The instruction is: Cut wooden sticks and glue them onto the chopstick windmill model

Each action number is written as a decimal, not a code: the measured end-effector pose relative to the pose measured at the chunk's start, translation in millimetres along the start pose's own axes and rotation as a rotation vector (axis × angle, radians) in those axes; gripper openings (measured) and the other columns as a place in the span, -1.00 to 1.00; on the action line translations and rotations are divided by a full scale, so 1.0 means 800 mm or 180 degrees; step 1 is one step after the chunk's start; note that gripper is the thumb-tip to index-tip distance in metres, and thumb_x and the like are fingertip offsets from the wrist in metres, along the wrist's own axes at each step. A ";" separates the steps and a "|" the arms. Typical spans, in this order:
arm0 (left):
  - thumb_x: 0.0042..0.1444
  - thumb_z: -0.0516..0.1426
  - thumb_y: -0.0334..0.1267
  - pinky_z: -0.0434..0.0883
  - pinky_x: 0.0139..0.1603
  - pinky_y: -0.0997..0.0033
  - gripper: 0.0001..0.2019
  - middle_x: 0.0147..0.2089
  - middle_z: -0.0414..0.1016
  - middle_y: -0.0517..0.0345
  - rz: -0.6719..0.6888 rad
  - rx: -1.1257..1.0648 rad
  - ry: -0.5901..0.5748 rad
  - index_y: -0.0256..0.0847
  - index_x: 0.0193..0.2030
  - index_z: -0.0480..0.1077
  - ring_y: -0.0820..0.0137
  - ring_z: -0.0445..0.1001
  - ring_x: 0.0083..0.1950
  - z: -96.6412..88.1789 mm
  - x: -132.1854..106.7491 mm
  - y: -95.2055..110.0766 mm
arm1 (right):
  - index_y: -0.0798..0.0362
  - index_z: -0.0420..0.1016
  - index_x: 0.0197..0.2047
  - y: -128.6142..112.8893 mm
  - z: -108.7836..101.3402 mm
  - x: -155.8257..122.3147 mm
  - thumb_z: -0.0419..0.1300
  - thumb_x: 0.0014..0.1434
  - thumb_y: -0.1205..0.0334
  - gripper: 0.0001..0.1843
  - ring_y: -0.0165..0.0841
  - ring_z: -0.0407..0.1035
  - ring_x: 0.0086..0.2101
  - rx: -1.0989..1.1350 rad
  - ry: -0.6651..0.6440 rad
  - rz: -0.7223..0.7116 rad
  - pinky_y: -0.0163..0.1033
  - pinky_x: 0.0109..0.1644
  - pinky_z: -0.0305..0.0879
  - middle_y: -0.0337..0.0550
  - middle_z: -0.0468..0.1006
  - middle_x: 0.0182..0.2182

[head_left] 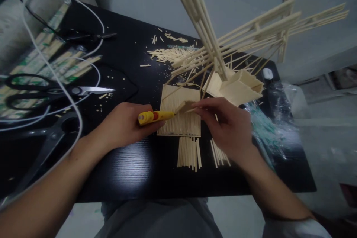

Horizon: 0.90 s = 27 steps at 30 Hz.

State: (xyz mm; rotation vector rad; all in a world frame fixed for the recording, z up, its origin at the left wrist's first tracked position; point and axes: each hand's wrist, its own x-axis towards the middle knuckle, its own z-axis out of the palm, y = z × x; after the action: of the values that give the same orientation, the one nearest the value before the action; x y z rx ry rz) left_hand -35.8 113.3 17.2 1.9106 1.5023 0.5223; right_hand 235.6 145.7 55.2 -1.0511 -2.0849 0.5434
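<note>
My left hand is closed around a slim yellow tool with a reddish patch and a thin dark tip; its exact kind is unclear. The tip points right, at a small panel of joined wooden sticks. That panel is pinched at its right edge by the thumb and fingers of my right hand. Beneath both lies a larger flat square mat of wooden sticks. Loose sticks lie in a row by its near edge, and more sticks are under my right hand.
A tall stick structure with a box-like base stands at the back right. Cut stick pieces are heaped behind the mat. Black-handled scissors, bagged sticks and a white cable lie left; plastic wrapping is right.
</note>
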 end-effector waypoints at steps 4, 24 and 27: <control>0.26 0.19 0.09 0.18 -0.41 0.40 -0.61 -0.50 0.43 0.24 -0.0093 0.0045 -0.0071 -0.15 -0.44 0.39 0.45 0.35 -0.49 0.004 0.002 -0.002 | -0.03 0.64 -0.13 0.002 0.007 0.012 0.39 0.34 0.38 -0.89 -0.34 0.68 -0.23 -0.0193 -0.0091 -0.0434 -0.28 -0.10 0.61 -0.23 0.77 -0.22; 0.28 0.19 0.09 0.16 -0.45 0.36 -0.60 -0.53 0.38 0.23 0.0024 -0.0049 -0.0023 -0.12 -0.46 0.36 0.43 0.34 -0.51 0.009 0.002 -0.010 | 0.00 0.60 -0.23 0.013 0.015 0.008 0.46 0.27 0.40 -0.85 -0.33 0.71 -0.25 -0.0443 -0.0257 -0.0456 -0.34 -0.21 0.58 -0.25 0.77 -0.28; 0.28 0.19 0.09 0.16 -0.45 0.37 -0.59 -0.54 0.37 0.24 0.0097 -0.0046 0.0016 -0.12 -0.47 0.35 0.44 0.33 -0.52 0.008 0.002 -0.009 | -0.01 0.59 -0.24 0.014 0.017 0.007 0.44 0.28 0.41 -0.84 -0.33 0.71 -0.25 -0.0364 -0.0288 -0.0449 -0.33 -0.20 0.58 -0.25 0.77 -0.28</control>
State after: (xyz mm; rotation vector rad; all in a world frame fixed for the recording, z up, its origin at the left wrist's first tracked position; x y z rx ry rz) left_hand -36.1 114.4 7.3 1.9250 1.4707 0.5505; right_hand 228.6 156.1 42.0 -0.9492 -2.2725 0.4125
